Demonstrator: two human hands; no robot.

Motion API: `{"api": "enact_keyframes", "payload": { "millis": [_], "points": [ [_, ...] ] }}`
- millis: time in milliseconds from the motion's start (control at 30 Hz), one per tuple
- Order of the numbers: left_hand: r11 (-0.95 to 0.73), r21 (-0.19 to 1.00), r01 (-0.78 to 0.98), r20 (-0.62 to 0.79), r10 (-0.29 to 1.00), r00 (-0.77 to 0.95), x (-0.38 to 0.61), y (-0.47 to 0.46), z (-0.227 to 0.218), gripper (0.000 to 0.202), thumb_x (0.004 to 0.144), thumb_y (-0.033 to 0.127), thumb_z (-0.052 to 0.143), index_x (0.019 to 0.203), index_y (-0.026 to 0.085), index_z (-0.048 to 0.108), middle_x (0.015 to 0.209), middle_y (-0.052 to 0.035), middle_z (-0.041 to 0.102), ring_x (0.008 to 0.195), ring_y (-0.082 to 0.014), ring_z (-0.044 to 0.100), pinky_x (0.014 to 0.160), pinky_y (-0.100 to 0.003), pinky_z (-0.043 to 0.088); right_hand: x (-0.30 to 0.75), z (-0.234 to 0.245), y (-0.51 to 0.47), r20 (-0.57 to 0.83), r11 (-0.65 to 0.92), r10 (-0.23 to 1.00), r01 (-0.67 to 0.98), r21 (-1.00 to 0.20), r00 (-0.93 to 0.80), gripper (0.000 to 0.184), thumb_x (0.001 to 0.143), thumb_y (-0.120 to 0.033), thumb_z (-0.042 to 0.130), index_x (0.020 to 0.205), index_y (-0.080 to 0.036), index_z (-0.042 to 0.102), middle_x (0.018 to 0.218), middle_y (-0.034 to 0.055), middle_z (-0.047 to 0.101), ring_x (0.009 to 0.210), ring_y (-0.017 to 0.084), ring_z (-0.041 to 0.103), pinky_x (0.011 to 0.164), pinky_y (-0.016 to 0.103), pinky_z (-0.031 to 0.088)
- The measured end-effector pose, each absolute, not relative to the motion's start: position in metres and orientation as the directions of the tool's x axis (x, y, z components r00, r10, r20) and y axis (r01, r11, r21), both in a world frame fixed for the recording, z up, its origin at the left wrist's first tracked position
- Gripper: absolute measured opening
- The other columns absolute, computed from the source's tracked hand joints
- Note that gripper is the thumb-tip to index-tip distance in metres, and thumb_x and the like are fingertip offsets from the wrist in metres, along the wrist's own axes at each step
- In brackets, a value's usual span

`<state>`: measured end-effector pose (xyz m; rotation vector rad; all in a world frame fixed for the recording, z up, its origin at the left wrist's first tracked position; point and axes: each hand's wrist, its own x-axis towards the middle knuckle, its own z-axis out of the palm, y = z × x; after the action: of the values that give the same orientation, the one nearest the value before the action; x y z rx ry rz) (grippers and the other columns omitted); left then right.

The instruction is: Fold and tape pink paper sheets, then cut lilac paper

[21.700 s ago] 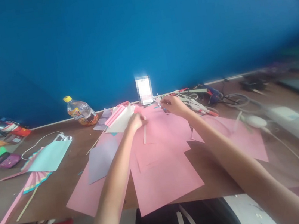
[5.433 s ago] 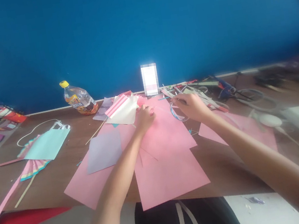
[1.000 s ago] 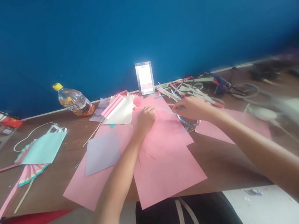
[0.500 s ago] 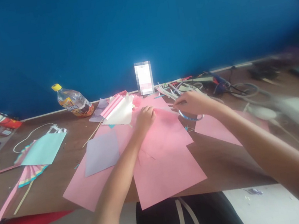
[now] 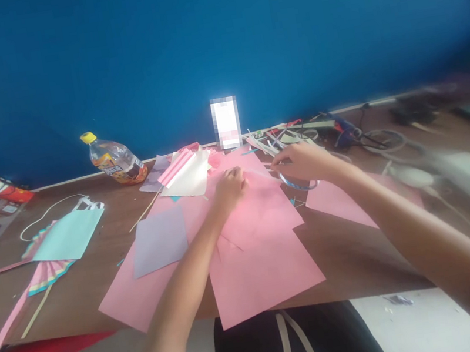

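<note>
My left hand (image 5: 231,188) is closed over the pink paper (image 5: 266,204) in the middle of the table, its fingers curled together. What lies between those fingers is hidden. To its right, my right hand (image 5: 297,161) is raised a little, thumb and fingers pinched; I cannot make out what they hold. A blue and white ring-like band (image 5: 299,185) shows just beneath this hand. Between the hands runs a faint pale line across the pink paper. Another pink sheet (image 5: 269,277) reaches over the front edge, and a lilac sheet (image 5: 158,241) lies left of my left forearm.
A tilted bottle with a yellow cap (image 5: 118,162) leans at the back left. A light blue paper bag (image 5: 70,235) lies beside a pleated pink paper piece (image 5: 49,274). White paper strips (image 5: 268,144) and cables (image 5: 383,141) clutter the back right. A bright pixelated rectangle (image 5: 226,122) stands against the blue wall.
My left hand has shifted very slightly right and down, with its fingers turned a little more. The right hand stays almost in place.
</note>
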<state>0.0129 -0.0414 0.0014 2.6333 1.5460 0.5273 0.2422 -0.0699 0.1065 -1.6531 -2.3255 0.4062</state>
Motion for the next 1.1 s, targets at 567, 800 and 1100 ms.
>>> {"api": "enact_keyframes", "payload": {
  "millis": [567, 800, 1100],
  "points": [
    [-0.602, 0.081, 0.794, 0.253, 0.783, 0.568, 0.017, -0.055, 0.010, 0.041, 0.098, 0.026, 0.031, 0.132, 0.017, 0.052, 0.128, -0.0145, 0.056, 0.127, -0.0274, 0.048, 0.105, -0.042, 0.039, 0.258, 0.080, -0.073, -0.061, 0.347, 0.917, 0.861, -0.372, -0.395, 0.028, 0.085, -0.028, 0.053, 0.093, -0.031, 0.079, 0.100, -0.0010, 0.076, 0.085, 0.021, 0.068, 0.070, 0.029, 0.048],
    [-0.604, 0.031, 0.796, 0.261, 0.774, 0.577, 0.019, -0.054, 0.009, 0.044, 0.099, 0.027, 0.029, 0.135, 0.014, 0.051, 0.131, -0.0165, 0.055, 0.130, -0.0285, 0.046, 0.105, -0.043, 0.041, 0.263, 0.083, -0.073, -0.099, 0.336, 0.915, 0.876, -0.346, -0.391, 0.031, 0.086, -0.032, 0.052, 0.101, -0.032, 0.079, 0.105, -0.0015, 0.076, 0.087, 0.023, 0.069, 0.071, 0.030, 0.050],
    [-0.601, 0.005, 0.799, 0.246, 0.775, 0.582, 0.018, -0.059, 0.011, 0.049, 0.100, 0.027, 0.023, 0.139, 0.009, 0.046, 0.138, -0.0199, 0.051, 0.135, -0.0300, 0.043, 0.109, -0.046, 0.038, 0.257, 0.086, -0.072, -0.206, 0.353, 0.885, 0.890, -0.287, -0.418, 0.032, 0.084, -0.031, 0.051, 0.102, -0.032, 0.078, 0.112, -0.0020, 0.074, 0.099, 0.026, 0.067, 0.083, 0.036, 0.050]
  ]
}}
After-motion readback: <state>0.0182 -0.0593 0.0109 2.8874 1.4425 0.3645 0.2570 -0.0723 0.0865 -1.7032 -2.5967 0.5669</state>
